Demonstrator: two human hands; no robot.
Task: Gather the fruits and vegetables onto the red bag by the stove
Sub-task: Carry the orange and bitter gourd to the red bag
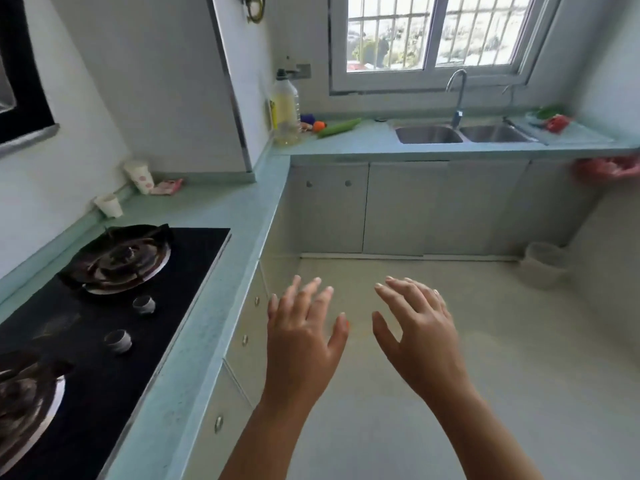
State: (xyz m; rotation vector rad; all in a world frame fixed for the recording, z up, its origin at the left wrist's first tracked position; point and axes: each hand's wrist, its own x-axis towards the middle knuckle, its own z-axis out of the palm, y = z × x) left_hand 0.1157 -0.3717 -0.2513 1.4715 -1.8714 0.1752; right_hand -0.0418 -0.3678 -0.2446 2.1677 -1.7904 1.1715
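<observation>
Item: left hand (pixel 304 337) and right hand (pixel 419 337). Both bare, fingers spread, holding nothing, side by side but apart, raised over the floor (pixel 450 375).

Item: cucumber (pixel 339 127). Lies on the table (pixel 221 216) far ahead of the left hand, beyond the corner, near the oil bottle (pixel 285 109).

Item: small orange fruit or vegetable (pixel 319 126). Touching or just beside the cucumber's near end; a purple thing (pixel 307 118) behind it, kind unclear.

Item: red and green produce (pixel 554 119). Far ahead and right of the right hand, past the sink (pixel 464 134), on a pale tray or board; too blurred to name.

Item: red bag. None visible by the stove (pixel 114 306), which sits left of the left hand. A pink wrapper (pixel 168 186) lies on the table ahead of the stove; a pinkish bag (pixel 609 169) hangs at the far right edge. Whether either is the target cannot be told.

Containers: both sink basins appear empty. Two paper cups (pixel 140 176) ahead-left of the left hand, contents hidden. Waste bin (pixel 547 265) on the floor ahead-right, contents unclear. Bottle holds yellowish liquid.

Risks, judged: produce is split between two distant spots, so one lot may be overlooked. The round orange item may roll off the table edge if nudged. Carrying several pieces at once invites a drop. Items set too near the burners could roll onto them.
</observation>
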